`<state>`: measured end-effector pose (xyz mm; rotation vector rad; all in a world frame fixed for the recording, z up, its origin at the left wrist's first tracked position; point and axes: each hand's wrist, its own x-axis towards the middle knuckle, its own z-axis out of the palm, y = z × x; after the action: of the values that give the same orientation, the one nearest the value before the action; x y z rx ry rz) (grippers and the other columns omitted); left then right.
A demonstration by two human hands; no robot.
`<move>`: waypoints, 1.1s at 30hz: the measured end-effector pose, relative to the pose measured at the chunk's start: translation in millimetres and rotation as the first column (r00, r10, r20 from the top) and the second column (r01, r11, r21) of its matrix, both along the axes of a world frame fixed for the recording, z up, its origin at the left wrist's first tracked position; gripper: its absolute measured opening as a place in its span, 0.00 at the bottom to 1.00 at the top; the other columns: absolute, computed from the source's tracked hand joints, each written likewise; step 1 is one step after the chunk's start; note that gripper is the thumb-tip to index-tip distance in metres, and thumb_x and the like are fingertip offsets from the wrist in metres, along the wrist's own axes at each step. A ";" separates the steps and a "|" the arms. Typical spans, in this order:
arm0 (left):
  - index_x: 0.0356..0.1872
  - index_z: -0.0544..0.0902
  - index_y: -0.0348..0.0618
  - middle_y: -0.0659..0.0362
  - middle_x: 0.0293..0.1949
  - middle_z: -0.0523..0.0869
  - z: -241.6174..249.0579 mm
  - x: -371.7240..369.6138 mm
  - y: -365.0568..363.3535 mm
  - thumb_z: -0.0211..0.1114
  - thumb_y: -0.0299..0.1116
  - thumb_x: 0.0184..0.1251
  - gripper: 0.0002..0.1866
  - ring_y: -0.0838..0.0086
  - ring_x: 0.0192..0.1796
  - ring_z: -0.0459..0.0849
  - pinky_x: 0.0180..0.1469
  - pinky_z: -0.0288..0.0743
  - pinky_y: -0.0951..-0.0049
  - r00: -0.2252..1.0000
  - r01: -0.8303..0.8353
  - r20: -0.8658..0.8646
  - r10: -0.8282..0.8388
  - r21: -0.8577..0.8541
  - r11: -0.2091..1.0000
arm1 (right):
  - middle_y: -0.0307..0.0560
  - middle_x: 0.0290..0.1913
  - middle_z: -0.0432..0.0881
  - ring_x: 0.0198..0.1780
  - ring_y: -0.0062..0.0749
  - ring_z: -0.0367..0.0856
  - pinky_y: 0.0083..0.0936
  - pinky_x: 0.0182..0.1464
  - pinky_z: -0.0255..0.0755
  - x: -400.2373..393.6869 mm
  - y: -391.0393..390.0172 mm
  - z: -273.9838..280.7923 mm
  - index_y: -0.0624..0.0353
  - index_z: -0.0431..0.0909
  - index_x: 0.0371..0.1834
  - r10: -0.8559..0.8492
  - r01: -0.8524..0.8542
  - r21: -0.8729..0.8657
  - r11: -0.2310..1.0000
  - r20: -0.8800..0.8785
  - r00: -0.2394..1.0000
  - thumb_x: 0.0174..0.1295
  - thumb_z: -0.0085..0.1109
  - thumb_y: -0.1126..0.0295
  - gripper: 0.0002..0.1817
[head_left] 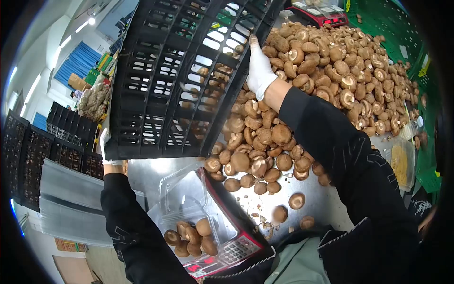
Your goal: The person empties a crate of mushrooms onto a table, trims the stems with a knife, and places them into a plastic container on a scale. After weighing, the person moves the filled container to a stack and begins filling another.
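Both my hands, in white gloves, hold a large black slatted crate (161,94) that is tilted over the metal table. My left hand (105,149) grips its lower left corner; most of the fingers are hidden. My right hand (259,68) holds the right edge, its fingers partly behind the rim. Brown mushrooms (340,71) lie in a big pile beside and beneath the crate, and some show through its slots. In front of me, a clear plastic box (179,203) with several mushrooms (191,238) rests on a red scale (239,248).
Another red scale (326,20) stands at the back, near green crates (378,16). Black crates (28,156) and a stack of clear trays (71,203) are at the left. A clear container (401,158) sits at the right. Loose mushrooms and stem bits lie near the table's front edge.
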<state>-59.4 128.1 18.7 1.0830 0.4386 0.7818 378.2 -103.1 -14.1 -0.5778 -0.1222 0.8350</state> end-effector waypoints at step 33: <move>0.64 0.75 0.37 0.50 0.60 0.81 62.9 193.2 -303.4 0.54 0.49 0.75 0.28 0.59 0.60 0.81 0.64 0.73 0.61 0.764 0.644 -0.153 -0.626 0.149 0.750 | 0.45 0.39 0.84 0.40 0.29 0.81 0.33 0.47 0.77 -79.2 -504.8 315.9 0.63 0.78 0.56 -0.486 0.517 0.406 0.754 0.874 0.022 0.67 0.62 0.60 0.21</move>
<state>133.7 -175.3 81.6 1.3504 0.0437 0.1571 299.0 -607.9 301.8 -1.0393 -1.0313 -0.4122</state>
